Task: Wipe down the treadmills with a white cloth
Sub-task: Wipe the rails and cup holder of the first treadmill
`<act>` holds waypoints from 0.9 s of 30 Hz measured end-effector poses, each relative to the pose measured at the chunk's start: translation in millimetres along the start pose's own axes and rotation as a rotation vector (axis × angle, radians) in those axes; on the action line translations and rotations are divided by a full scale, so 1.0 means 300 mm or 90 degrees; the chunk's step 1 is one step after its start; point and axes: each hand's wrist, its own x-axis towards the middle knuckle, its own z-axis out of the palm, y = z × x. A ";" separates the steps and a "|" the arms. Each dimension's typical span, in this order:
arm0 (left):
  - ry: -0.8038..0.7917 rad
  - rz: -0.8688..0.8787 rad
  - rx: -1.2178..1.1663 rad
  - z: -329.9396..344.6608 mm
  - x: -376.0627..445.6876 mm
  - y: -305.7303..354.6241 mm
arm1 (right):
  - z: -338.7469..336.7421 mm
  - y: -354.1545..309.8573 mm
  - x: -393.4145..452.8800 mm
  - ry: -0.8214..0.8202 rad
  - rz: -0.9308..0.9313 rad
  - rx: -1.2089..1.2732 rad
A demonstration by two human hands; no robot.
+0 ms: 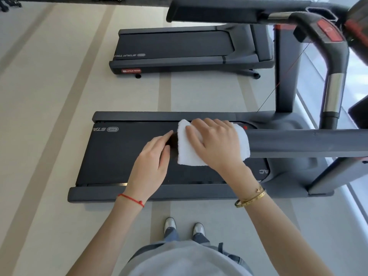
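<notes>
cloth (188, 154) draped over handrail (298, 143), under right hand (217, 144) fingers (196, 129)

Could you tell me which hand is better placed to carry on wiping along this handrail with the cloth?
The right hand, I would judge: it lies on the white cloth, which is draped over the end of the near handrail. The left hand only touches the rail's tip beside the cloth.
</notes>
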 end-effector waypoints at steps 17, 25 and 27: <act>-0.050 0.056 0.030 -0.009 0.074 0.055 | -0.084 0.219 -0.084 0.075 0.112 -0.032; -0.054 0.171 0.144 0.104 0.167 0.204 | -0.078 0.239 -0.130 0.116 0.142 0.002; -0.041 0.167 0.156 0.137 0.185 0.245 | -0.090 0.286 -0.146 0.107 0.069 0.012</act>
